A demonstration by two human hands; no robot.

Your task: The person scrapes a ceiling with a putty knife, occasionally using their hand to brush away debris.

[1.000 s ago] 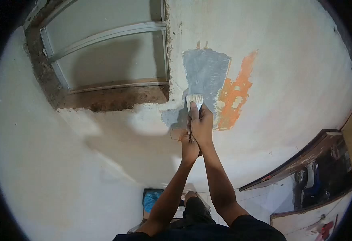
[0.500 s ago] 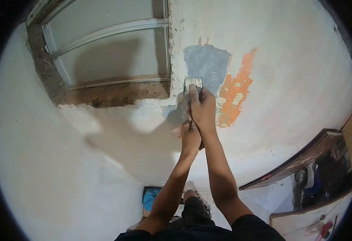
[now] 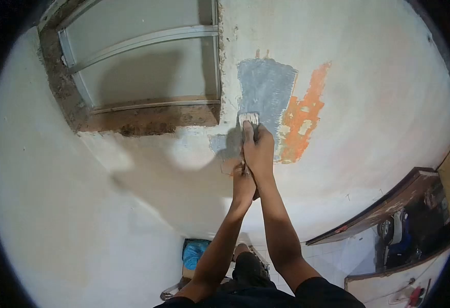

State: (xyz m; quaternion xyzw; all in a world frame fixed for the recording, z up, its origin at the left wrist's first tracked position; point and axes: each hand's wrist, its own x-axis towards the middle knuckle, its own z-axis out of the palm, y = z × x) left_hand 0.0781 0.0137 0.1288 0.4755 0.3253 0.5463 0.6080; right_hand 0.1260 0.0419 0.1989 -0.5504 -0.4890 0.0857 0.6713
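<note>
A scraper-like tool with a pale, flat head (image 3: 248, 119) lies against the lower left part of a grey patch (image 3: 267, 87) on the wall. Around its upper part my right hand (image 3: 259, 148) is closed, with the thumb along the tool. Just below and to the left, my left hand (image 3: 243, 179) is wrapped round the lower part of the same tool, whose dark end shows between my wrists. An orange patch (image 3: 311, 110) with pale spots is on the wall to the right of my hands.
A recessed window frame (image 3: 148, 38) with a rough brown sill is at the upper left. A blue bag (image 3: 194, 252) sits on the floor below. At the lower right are a brown door (image 3: 379, 210) and a vehicle beyond it.
Both hands and the tool have moved down the wall a little, so the pale head sits lower on the grey patch. The view has shifted slightly.
</note>
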